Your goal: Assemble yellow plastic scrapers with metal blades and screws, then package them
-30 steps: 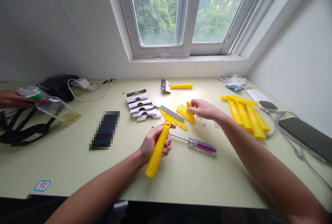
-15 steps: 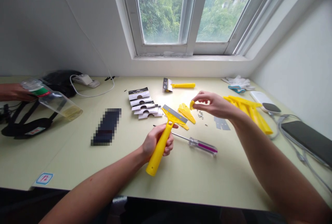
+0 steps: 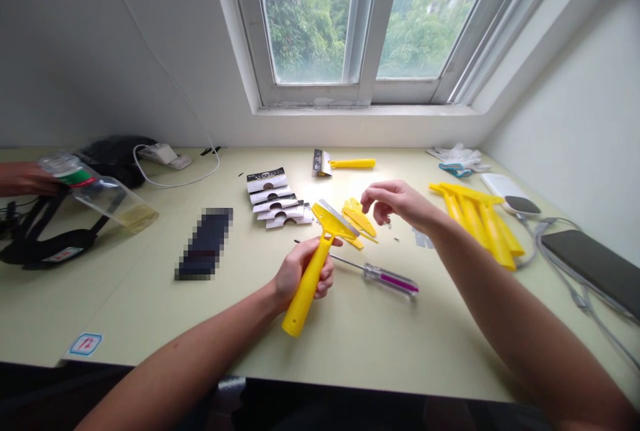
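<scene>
My left hand (image 3: 303, 271) is wrapped round the neck of a yellow scraper (image 3: 311, 284), its head pointing up and away and a grey blade (image 3: 337, 218) along its edge. My right hand (image 3: 387, 201) hovers over small screws (image 3: 397, 238), fingers loosely bent and apart, with nothing visible in them. To its left lie flat yellow plastic pieces (image 3: 360, 218). A screwdriver (image 3: 390, 279) with a clear and purple handle rests just right of my left hand. Loose grey blades (image 3: 423, 238) are partly hidden behind my right wrist.
Black-and-white card sleeves (image 3: 273, 198) and a scraper with a card sleeve (image 3: 353, 164) lie behind. Yellow handles (image 3: 480, 218), gloves (image 3: 463, 156) and cables (image 3: 560, 264) are at right. At left, another person's hand (image 3: 30, 178) holds a bottle (image 3: 107, 194); a pixelated dark object (image 3: 205, 244) lies nearby.
My right hand has let go of the small yellow piece it pinched and has lowered slightly over the screws. The scraper in my left hand has tilted a little.
</scene>
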{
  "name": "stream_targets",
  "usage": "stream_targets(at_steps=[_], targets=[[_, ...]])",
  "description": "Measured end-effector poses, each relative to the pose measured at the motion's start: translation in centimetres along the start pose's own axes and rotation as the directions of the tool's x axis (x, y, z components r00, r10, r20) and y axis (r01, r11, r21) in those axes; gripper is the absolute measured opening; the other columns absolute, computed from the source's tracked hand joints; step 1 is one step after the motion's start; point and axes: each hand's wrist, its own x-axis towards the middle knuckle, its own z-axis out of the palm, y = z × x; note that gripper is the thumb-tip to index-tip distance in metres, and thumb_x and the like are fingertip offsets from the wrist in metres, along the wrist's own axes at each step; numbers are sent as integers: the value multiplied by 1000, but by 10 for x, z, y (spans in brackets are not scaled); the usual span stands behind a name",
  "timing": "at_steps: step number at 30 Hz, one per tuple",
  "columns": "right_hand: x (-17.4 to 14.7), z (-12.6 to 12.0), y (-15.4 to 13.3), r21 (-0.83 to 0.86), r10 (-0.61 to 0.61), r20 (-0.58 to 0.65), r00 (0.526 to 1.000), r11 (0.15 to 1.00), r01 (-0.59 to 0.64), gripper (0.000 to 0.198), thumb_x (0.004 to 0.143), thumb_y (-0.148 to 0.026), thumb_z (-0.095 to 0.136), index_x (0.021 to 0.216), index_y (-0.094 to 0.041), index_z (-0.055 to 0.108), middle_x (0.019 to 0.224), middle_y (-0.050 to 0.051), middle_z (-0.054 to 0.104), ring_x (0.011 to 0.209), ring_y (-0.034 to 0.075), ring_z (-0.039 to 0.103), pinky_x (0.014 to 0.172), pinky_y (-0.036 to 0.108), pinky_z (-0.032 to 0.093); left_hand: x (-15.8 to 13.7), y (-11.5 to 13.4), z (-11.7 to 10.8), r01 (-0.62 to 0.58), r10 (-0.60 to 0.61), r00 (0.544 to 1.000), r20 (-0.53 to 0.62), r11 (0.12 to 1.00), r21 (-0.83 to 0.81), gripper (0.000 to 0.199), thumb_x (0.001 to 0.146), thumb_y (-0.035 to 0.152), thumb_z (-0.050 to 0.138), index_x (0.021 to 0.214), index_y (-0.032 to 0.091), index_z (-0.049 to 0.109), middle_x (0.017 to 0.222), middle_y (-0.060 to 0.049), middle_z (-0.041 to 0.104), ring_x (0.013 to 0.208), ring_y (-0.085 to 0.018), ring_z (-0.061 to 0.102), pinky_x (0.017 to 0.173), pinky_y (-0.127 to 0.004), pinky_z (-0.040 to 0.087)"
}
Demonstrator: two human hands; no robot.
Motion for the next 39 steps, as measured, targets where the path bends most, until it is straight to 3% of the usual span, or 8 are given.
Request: stream_targets(at_steps=[7,12,17,20,23,26,32,39], targets=[[4,-4,17,-620,130,96,987,784,-43,22,82,-39,58,82,-18,67,82,4,68,61,11,59,53,22,41,2,0,-1,-13,12,999,-40,1000,-11,44,92,42,39,126,16,50,62,1,46,45,-12,42,39,-20,34],[1,2,18,-717,176,245,953,694,57,15,77,-34,65,82,-22,70,86,3,69,74,16,62,60,24,43,2,0,0,-25,24,999,-42,1000,-18,46,91,43,40,126,15,50,61,1,46,44,-12,41,38,-21,32],[7,14,23,-784,99,52,994,620,-21,27,80,-42,61,96,-21,68,95,6,69,79,18,62,62,26,43,2,4,-4,-54,52,998,-45,998,-37,44,91,42,41,124,16,52,62,1,46,46,-12,42,39,-21,33],[14,24,35,-812,82,5,997,583,-44,20,78,-37,62,85,-20,69,90,7,69,79,19,62,63,27,40,2,10,-8,-91,89,995,-54,995,-48,42,91,41,41,122,16,53,62,1,46,46,-12,43,39,-20,34],[18,30,40,-792,131,12,991,606,-70,17,77,-32,60,69,-19,66,74,5,67,65,16,58,57,26,37,2,15,-10,-114,111,992,-60,992,-56,39,91,39,40,121,16,53,61,1,46,46,-12,43,38,-20,34],[15,23,31,-754,133,16,991,653,-75,19,80,-34,57,73,-19,66,74,3,67,64,14,57,56,24,37,2,16,-10,-109,107,993,-54,993,-53,39,92,39,40,121,16,53,61,1,46,45,-12,43,38,-20,34],[-7,6,-10,-371,-24,-43,999,929,6,33,82,-47,59,89,-16,68,72,1,61,56,8,47,51,22,34,1,10,-8,-73,73,997,-36,997,-9,42,93,41,39,123,16,52,63,0,49,45,-12,43,39,-21,35],[-8,30,-10,-179,-56,138,989,981,80,29,78,-39,65,94,-15,70,74,3,65,63,10,54,57,22,41,-3,5,5,-79,80,997,-5,994,75,37,94,41,35,115,15,52,60,0,48,45,-12,42,39,-20,33]])
